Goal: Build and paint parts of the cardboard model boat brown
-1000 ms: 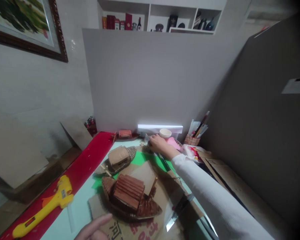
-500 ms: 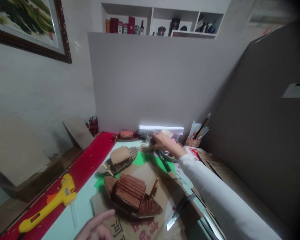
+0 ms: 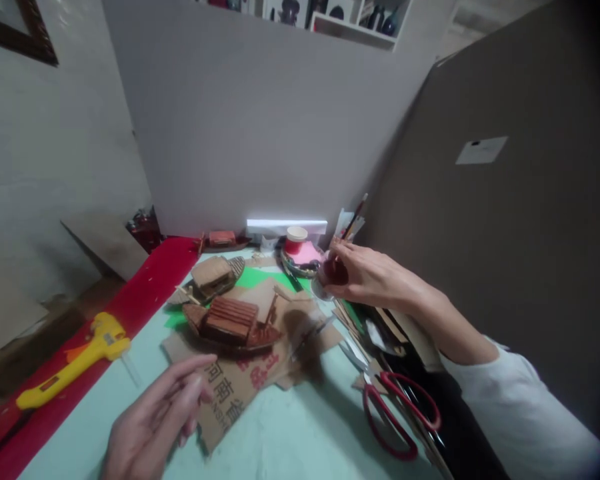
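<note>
My right hand point(image 3: 375, 273) is raised over the right side of the table, its fingers closed around a small clear cup point(image 3: 333, 272) with dark red contents. My left hand point(image 3: 163, 413) is low at the front, holding nothing, with its index finger stretched out and the others loosely curled. Just beyond it lies printed cardboard point(image 3: 230, 393). On that cardboard stands a reddish-brown model boat point(image 3: 233, 323) with a ridged roof. Behind it sits a plain cardboard model boat point(image 3: 213, 277), and a smaller dark red boat point(image 3: 223, 240) is at the back.
Red-handled scissors point(image 3: 387, 407) lie at the right by cardboard strips. A yellow glue gun point(image 3: 75, 363) rests on the red strip at left. At the back a round tray point(image 3: 305, 270) bears a paper cup point(image 3: 296, 240). Grey panels point(image 3: 250, 120) stand behind and at right.
My right hand has come back from the tray area toward the right, with the clear cup in it. My left hand shows more fully. The view has tilted down and turned right.
</note>
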Demonstrator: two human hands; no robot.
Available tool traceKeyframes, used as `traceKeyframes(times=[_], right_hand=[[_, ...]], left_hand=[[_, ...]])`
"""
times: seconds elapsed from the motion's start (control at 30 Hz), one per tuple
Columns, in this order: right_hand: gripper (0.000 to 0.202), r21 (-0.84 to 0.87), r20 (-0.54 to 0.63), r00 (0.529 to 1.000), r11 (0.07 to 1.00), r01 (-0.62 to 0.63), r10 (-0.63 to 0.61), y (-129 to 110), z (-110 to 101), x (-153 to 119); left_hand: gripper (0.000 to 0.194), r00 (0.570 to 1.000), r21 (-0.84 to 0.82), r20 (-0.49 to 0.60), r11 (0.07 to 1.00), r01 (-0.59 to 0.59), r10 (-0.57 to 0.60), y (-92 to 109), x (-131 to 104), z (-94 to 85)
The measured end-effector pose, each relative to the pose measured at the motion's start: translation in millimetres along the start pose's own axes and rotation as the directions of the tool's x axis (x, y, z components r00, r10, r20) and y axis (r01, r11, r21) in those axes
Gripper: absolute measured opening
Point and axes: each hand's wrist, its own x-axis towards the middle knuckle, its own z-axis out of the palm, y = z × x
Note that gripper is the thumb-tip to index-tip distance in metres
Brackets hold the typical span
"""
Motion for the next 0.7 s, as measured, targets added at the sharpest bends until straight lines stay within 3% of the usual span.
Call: traceKeyframes(times=[0.13,0.27,0.5,0.7], right_hand=[[0.021,0.075,0.057,0.998,0.997,0.008,-0.012,-30,19,-55],[0.026,0.128,0.138,0.990,0.992,0.015,-0.032,-57,43,-90],[0.036,0.174,0.194,0.981,0.985,-0.019,-0.015,-75,81,-99],[0.035,0.208,0.149,0.989,0.977,-0.038,0.007,-76,90,-100]], left_hand=[[0.050,0.991,0.163,0.134,0.986,-0.016,-0.006,-6,0,-4.8],[0.051,0.948,0.280,0.316,0.959,-0.043,-0.050,-14,0,-2.6],[0.038,0.918,0.343,0.395,0.930,-0.127,-0.020,-12,-13,26.2],[0.049,0.889,0.331,0.457,0.924,-0.191,0.020,-20,-8,53.7]])
